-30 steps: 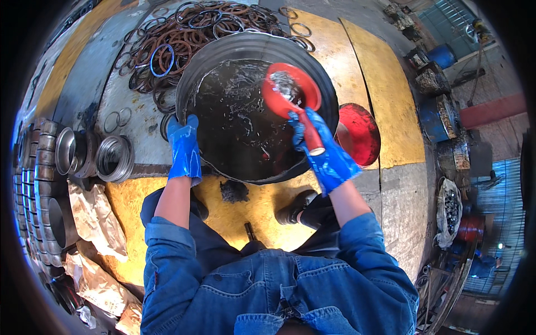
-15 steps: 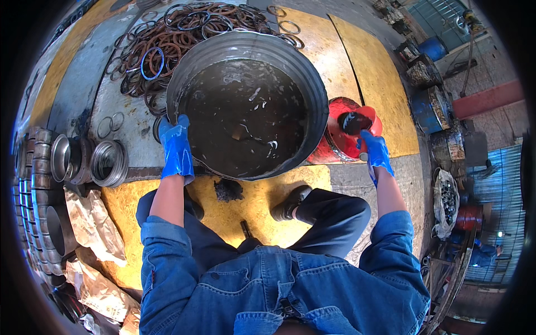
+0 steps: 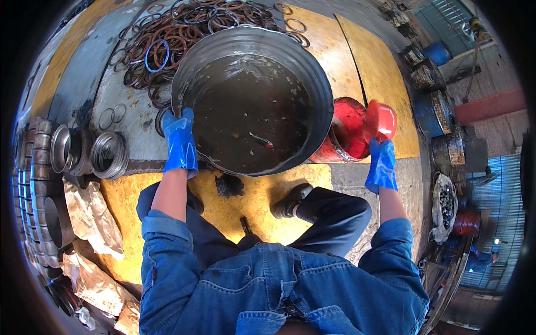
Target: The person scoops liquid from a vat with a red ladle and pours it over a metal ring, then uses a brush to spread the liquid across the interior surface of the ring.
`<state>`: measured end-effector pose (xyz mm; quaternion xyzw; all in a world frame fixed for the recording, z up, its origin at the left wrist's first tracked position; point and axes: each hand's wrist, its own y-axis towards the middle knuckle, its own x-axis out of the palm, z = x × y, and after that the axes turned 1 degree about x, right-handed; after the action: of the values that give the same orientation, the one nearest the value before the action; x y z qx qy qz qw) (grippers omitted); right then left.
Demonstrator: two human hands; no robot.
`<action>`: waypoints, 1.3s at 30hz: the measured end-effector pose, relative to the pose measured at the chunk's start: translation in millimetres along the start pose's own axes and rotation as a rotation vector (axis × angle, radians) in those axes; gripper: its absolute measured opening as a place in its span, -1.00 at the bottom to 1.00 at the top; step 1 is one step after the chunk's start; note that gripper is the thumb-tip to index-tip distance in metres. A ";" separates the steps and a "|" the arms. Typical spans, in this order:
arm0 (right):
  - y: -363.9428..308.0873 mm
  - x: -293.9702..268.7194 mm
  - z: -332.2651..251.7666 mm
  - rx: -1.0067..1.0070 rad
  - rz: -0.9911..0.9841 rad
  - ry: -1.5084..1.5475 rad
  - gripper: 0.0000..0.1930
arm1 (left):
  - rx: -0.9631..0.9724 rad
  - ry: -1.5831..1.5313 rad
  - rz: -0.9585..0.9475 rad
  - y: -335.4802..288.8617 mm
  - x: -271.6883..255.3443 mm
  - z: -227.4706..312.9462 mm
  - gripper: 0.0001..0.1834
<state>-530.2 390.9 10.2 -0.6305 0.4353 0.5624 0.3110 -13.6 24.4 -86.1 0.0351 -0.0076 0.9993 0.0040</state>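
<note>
Gripping the near-left rim of the wide grey tub [image 3: 316, 72], my gloved left hand [image 3: 180, 139] had its fingers curled over the edge, though I could not tell from a distance how hard they pressed. My gloved right hand [image 3: 382, 162] was out to the side, its fingers closed narrowly around what I took to be the handle of the red scoop [image 3: 382, 120]; the glove hid most of that grip. The scoop was tipped at the right edge of the red bucket [image 3: 347, 115], which stood just beside the tub.

Spillage looked to me the likeliest trouble. With the scoop's bowl so far to the right of the bucket's mouth, anything inside could have run down the outer wall onto the dark floor panel [image 3: 363, 180]. I could not see into the bowl, so I could not judge what remained there.

The handle was another worry: wet rubber might have let it twist. A hard pull by my left hand could also have tilted the tub and slopped its murky liquid [image 3: 234, 114] toward the dark shoe [image 3: 291, 201]. Any splash on the yellow floor panel [image 3: 257, 195] would, I judged, have made the footing slick.
</note>
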 end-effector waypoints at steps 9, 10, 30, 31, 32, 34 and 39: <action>-104.0 -45.4 -247.4 -0.036 -0.563 0.679 -0.46 | -0.013 0.156 0.064 -2.1 -22.5 -7.9 -0.52; -88.7 -8.7 -245.7 -0.119 -0.485 0.608 -0.48 | 0.050 0.140 0.075 4.1 -20.8 -15.1 -0.50; -170.0 92.9 -323.8 0.009 -0.931 1.127 -0.53 | -0.027 0.232 0.089 -1.2 -9.4 -6.1 -0.47; -172.6 93.2 -323.3 0.194 -1.058 1.336 -0.55 | -0.011 0.228 0.088 0.9 -11.8 -9.2 -0.48; -179.1 94.5 -322.8 0.391 -1.182 1.540 -0.57 | 0.006 0.225 0.087 3.0 -15.1 -12.1 -0.48; -177.5 94.7 -320.8 0.476 -1.354 1.679 -0.54 | -0.036 0.242 0.092 6.0 -12.7 -13.3 -0.49; -160.0 114.1 -308.2 0.579 -1.478 1.896 -0.52 | -0.043 0.238 0.056 -2.0 -3.1 5.5 -0.51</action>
<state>-252.5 164.9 -63.6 -0.7912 0.1364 -0.5441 0.2438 -10.2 26.3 -80.9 -0.0842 -0.0295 0.9958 -0.0224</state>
